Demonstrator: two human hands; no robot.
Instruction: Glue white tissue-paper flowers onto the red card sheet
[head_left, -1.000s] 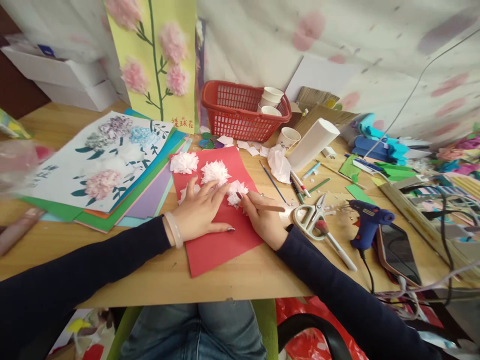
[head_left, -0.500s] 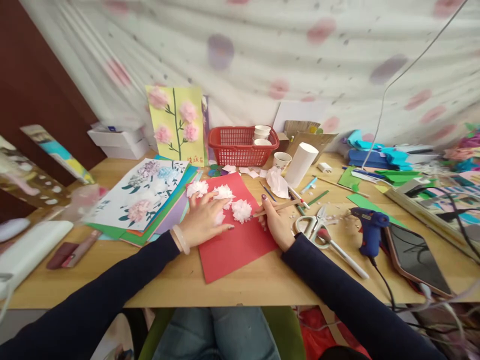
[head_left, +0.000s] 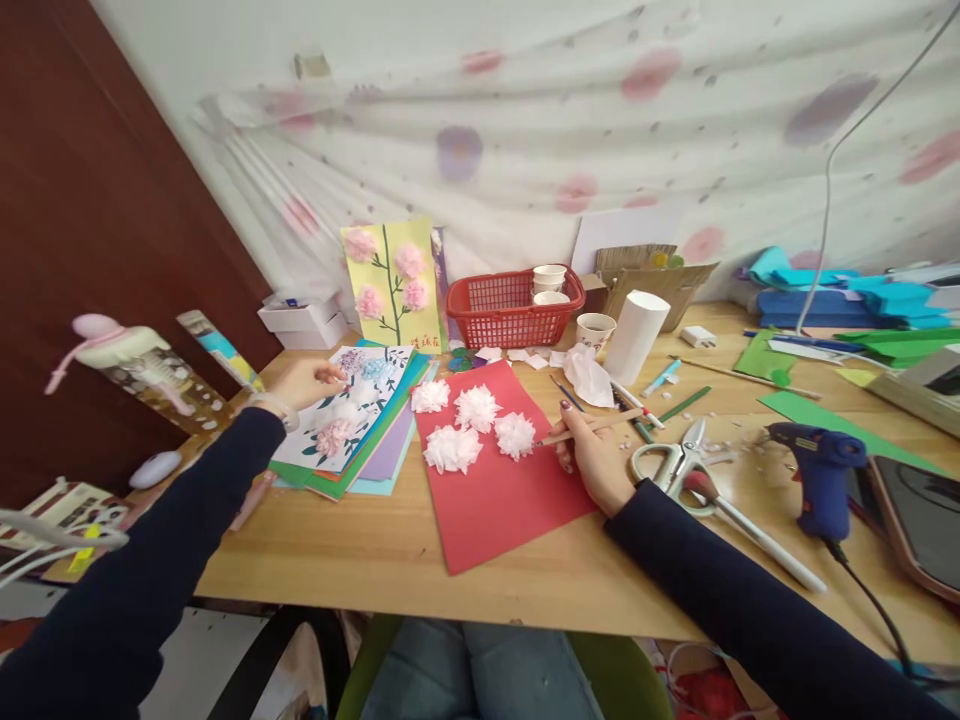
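Note:
My left hand (head_left: 298, 386) is over the upper left of a printed flower sheet (head_left: 307, 447), its fingers curled together. What they hold, if anything, is hidden. Between the fingers of my right hand (head_left: 596, 462) is a wooden pencil (head_left: 611, 420), its dark tip pointing left beside a tissue flower (head_left: 515, 437). That hand rests on the right edge of a red paper sheet (head_left: 495, 520). More pale tissue flowers, such as a larger one (head_left: 452, 449), lie on the red sheet. Beneath the printed sheet is a stack of coloured papers (head_left: 382, 455).
Scissors (head_left: 679, 465), a white-handled brush (head_left: 772, 545), a blue glue gun (head_left: 821, 475) and a phone (head_left: 919, 520) lie at the right. Behind stand a red basket (head_left: 514, 325), a paper cup (head_left: 596, 330), a white roll (head_left: 637, 335) and a yellow flower picture (head_left: 390, 285).
My left hand has left the tissue flowers and moved left to the printed sheet, uncovering the flowers. My right hand keeps the pencil. The view has turned left.

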